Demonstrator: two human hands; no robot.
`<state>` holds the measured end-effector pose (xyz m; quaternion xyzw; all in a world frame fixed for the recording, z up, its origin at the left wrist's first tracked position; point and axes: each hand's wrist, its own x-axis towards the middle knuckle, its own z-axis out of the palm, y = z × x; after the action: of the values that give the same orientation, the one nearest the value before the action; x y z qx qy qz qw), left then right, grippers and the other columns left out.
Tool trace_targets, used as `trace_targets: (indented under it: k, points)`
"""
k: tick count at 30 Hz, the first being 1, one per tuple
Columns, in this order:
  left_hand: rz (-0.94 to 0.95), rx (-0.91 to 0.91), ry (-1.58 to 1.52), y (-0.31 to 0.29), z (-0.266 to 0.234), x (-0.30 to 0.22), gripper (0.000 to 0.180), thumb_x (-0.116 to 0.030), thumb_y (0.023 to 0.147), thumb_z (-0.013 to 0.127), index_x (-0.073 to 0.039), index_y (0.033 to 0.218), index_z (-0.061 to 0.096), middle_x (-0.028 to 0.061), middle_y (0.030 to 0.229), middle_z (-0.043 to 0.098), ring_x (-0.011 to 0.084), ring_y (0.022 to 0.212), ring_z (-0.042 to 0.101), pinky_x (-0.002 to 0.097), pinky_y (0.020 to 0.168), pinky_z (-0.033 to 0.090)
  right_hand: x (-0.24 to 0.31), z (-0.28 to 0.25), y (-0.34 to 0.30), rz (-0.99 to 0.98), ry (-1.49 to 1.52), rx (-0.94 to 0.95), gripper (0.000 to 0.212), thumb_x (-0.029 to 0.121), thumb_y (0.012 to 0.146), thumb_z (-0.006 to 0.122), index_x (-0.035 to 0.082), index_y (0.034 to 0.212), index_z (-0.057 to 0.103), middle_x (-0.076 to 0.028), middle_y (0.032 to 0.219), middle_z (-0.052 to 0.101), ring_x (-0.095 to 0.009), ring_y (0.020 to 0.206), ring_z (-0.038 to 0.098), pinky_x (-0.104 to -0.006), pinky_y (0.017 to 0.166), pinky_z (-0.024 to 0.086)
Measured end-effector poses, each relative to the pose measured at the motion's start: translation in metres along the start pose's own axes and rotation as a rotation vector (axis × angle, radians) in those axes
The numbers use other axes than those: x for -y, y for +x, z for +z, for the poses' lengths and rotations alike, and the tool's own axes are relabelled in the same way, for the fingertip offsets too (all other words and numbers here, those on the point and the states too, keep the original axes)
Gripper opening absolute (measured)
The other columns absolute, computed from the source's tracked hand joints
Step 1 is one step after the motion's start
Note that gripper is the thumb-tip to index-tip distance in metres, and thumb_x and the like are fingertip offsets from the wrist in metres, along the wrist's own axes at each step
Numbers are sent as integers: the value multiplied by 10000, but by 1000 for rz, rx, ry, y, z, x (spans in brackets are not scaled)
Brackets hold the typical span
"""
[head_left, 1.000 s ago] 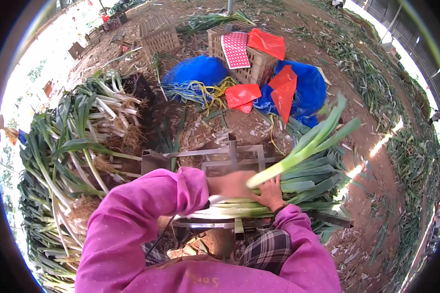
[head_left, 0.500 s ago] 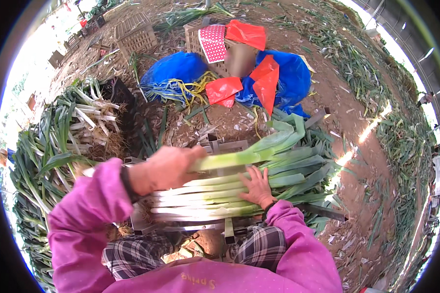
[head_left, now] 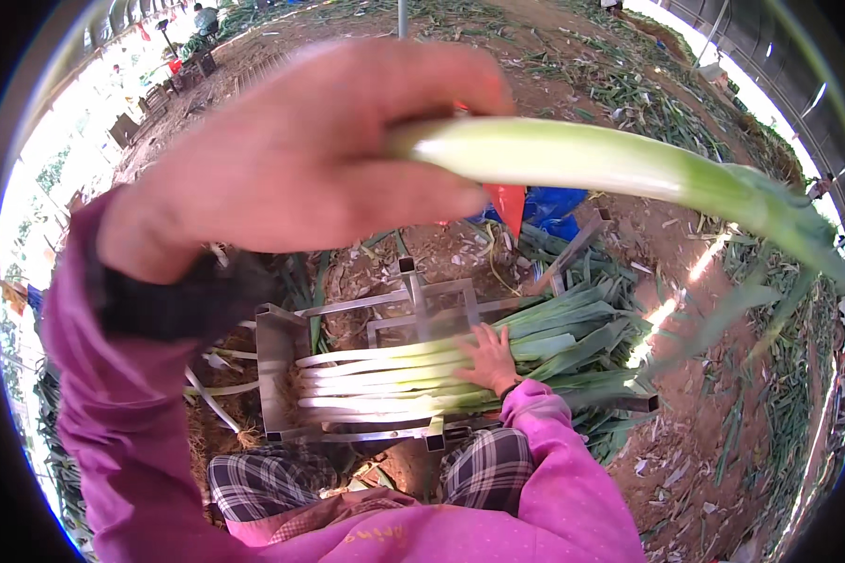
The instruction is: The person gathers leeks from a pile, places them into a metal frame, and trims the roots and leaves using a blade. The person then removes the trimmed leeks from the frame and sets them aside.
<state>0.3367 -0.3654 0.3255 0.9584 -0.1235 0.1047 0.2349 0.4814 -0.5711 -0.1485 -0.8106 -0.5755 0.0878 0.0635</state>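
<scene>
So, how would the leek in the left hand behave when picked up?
The leek is probably fairly stiff along its pale shank, which juts from the left hand only gently curved. The drooping green leaves are likely floppy. The shank's smooth shine suggests it could be slippery.

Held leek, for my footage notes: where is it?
In the head view, the held leek is in the left hand, stretching from upper centre toward the right edge.

Yellow lettering (head_left: 376, 534) stands on the pink top (head_left: 498, 535), on the wearer's side of the row of leeks (head_left: 385, 383). Folds and blur leave it only partly legible.
</scene>
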Motion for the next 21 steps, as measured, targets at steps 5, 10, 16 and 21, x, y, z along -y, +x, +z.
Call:
trace_targets:
  k: [5, 10, 16, 21]
  points:
    - [6, -196, 56, 1, 121, 66, 458, -189, 827, 703, -52, 1243, 570, 135, 944, 626, 250, 803, 623, 353, 689, 508, -9, 0, -6, 4, 24, -41, 740, 611, 699, 668, 258, 1333, 524, -159, 1378, 421, -345, 1357, 299, -640, 1104, 116]
    - [-389, -67, -62, -62, 267, 137, 486, -213, 827, 661, -192, 1301, 561, 125, 899, 573, 319, 823, 600, 421, 721, 497, 2, 1, 2, -9, 43, -52, 748, 614, 698, 674, 233, 1326, 534, -159, 1375, 427, -348, 1344, 315, -640, 1104, 119]
    - [-520, 12, 139, -128, 397, 214, 461, -295, 859, 605, -288, 1315, 540, 75, 919, 580, 253, 928, 590, 423, 810, 412, -1, -3, -3, 1, 46, -26, 765, 582, 682, 705, 233, 1338, 523, -144, 1381, 422, -340, 1339, 318, -641, 1105, 115]
    - [-627, -75, 141, -138, 436, 201, 435, -367, 852, 615, -276, 1275, 564, 49, 887, 579, 252, 891, 594, 435, 799, 410, -1, -3, -3, 14, 26, -27, 787, 580, 630, 736, 227, 1309, 551, -137, 1294, 462, -346, 1250, 385, -644, 1084, 152]
